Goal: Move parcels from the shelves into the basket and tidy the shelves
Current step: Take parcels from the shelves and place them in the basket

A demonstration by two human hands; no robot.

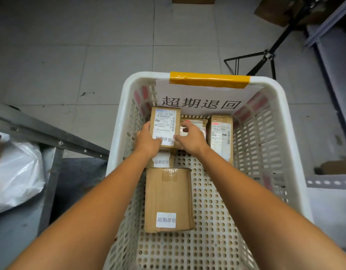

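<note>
A white perforated basket (269,145) with yellow tape on its far rim stands on the floor below me. Both arms reach into it. My left hand (147,141) grips the near left corner of a small cardboard parcel (165,121) with a white label, at the basket's far left. My right hand (191,138) curls over a taped parcel (195,123) beside it, thumb touching the labelled parcel's near right corner. A tall parcel (221,133) lies at the far right, a larger box (168,197) nearer me, and another small parcel (161,161) lies between.
A grey metal shelf (41,133) runs along the left, with a white plastic mailer bag (16,172) on it. A black tripod (265,57) stands beyond the basket. More shelving (332,75) lines the right side, above grey floor tiles.
</note>
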